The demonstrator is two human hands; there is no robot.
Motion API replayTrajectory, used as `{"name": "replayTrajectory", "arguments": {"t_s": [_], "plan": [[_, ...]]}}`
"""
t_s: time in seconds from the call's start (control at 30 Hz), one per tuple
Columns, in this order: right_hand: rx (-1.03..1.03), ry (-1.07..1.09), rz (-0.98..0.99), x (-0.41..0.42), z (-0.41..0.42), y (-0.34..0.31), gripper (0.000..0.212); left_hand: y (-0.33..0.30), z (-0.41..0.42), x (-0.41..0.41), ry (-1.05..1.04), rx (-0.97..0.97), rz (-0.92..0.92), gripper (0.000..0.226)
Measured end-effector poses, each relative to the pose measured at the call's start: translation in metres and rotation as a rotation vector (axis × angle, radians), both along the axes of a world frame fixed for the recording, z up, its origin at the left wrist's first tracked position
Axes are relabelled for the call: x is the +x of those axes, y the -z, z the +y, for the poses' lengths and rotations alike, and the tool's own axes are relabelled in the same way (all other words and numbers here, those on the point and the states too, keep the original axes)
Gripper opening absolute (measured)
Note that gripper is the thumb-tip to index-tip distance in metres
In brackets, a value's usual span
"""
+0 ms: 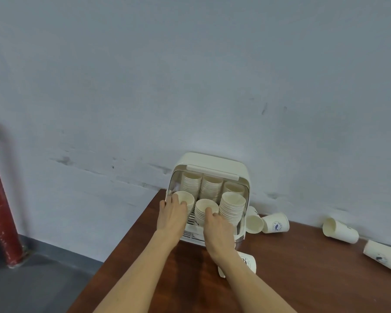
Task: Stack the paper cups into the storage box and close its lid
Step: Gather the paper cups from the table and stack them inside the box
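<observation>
Reaching into the cream plastic storage box [209,168] (lid raised) at the far edge of the brown wooden bench [303,279], the left hand [172,213] curls its fingers round the front-left stack of white paper cups [186,201]; the right hand [217,227] grips the middle stack [204,210]. Loose printed paper cups [275,223] lie tipped over beside the box, right.

One cream storage box [215,162] sits on one wooden worktop [303,279], holding six stacks of paper cups [231,207]: three at the back and three at the front. Five loose cups [275,223] lie tipped over on the worktop around it. Two hands, the left hand [172,214] and the right hand [218,231], reach into the box.
</observation>
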State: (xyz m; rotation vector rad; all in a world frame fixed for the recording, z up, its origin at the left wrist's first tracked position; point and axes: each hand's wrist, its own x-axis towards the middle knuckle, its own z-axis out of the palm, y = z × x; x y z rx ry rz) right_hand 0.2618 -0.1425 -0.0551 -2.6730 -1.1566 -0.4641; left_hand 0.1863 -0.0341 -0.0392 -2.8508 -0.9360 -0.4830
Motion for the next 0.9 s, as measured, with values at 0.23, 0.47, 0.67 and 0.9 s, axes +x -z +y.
{"name": "replayTrajectory", "arguments": {"t_s": [0.23,0.47,0.67,0.9], "plan": [[0.081,-0.086,0.211,-0.002,-0.010,-0.011,0.048,-0.005,-0.036,-0.008,0.032,-0.037,-0.075,0.049],[0.175,-0.087,0.283,-0.014,-0.083,-0.030,0.032,-0.017,-0.095,-0.021,0.146,-0.179,-0.145,0.041],[0.297,0.034,0.303,-0.008,-0.158,-0.048,0.035,-0.026,-0.150,-0.014,0.311,-0.233,-0.199,0.038],[0.392,0.225,0.240,0.021,-0.267,-0.058,0.045,-0.023,-0.230,0.021,0.501,-0.201,-0.258,0.036]]}}
